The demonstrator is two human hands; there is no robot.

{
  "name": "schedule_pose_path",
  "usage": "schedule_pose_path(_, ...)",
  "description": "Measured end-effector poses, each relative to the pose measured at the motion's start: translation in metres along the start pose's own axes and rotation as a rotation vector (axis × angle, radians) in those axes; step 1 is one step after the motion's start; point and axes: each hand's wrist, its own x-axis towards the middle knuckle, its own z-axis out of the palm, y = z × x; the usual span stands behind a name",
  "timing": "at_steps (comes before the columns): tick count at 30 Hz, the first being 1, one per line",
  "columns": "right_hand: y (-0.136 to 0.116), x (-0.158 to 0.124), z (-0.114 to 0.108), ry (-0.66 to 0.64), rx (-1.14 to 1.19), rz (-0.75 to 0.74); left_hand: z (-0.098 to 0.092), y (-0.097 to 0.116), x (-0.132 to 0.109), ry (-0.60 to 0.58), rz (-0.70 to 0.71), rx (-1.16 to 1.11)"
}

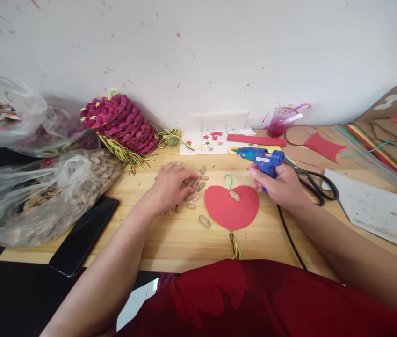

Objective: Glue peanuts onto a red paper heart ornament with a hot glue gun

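Note:
A red apple-shaped paper cutout (231, 208) lies on the wooden table (184, 238), with a green loop at its top and a tassel at its bottom. One peanut (234, 195) sits on its upper part. My right hand (282, 187) grips a blue glue gun (261, 158), nozzle pointing left, just right of the cutout. My left hand (172, 187) rests with curled fingers on a small pile of loose peanuts (198, 187) left of the cutout; whether it pinches one is hidden. A single peanut (204, 221) lies near the cutout's lower left.
A plastic bag of peanuts (44, 196) and a black phone (84, 235) lie at the left. A magenta peanut ornament (121, 122) stands at the back. Black scissors (312, 183), star stickers (207, 140), red paper strips, cardboard and coloured sheets fill the right side.

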Motion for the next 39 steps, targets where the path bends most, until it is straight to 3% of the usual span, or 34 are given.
schedule_pose_path(24,0.001,0.001,-0.001,-0.002,-0.02,-0.007,0.001,0.002,-0.002,0.006,-0.009,-0.02)
schedule_pose_path(34,0.007,0.003,-0.003,-0.011,-0.02,-0.018,0.003,0.019,-0.001,0.102,-0.129,0.052)
schedule_pose_path(39,0.011,0.003,-0.003,-0.011,-0.037,-0.031,0.001,0.012,-0.002,0.16,-0.241,-0.18)
